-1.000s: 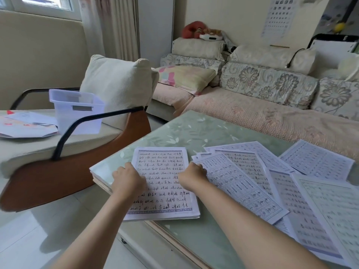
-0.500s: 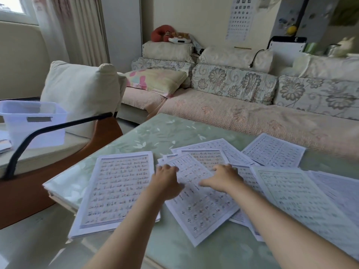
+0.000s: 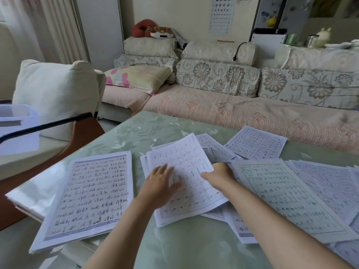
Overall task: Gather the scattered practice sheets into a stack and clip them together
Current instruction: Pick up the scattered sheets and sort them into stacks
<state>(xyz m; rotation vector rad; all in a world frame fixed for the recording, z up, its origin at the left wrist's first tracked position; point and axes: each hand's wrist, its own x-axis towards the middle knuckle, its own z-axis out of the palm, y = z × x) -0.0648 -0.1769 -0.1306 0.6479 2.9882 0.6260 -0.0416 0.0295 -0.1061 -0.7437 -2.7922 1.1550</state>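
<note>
A stack of handwriting practice sheets [image 3: 91, 199] lies at the near left corner of the green glass table [image 3: 136, 131], overhanging its edge. To its right a loose sheet [image 3: 186, 166] is lifted at its far end. My left hand [image 3: 161, 181] rests flat on that sheet with fingers spread. My right hand [image 3: 219, 174] grips the sheet's right edge. More sheets [image 3: 287, 193] lie scattered and overlapping to the right, one [image 3: 256, 142] farther back. No clip is in view.
A chair with a cream cushion [image 3: 56, 94] and a black armrest [image 3: 44, 126] stands left of the table, holding a translucent plastic bin [image 3: 15, 129]. A floral sofa [image 3: 223, 101] runs behind the table.
Both hands left the stack at the left and moved right onto a loose sheet. The right hand has taken its edge and its far end has risen. The view swung right.
</note>
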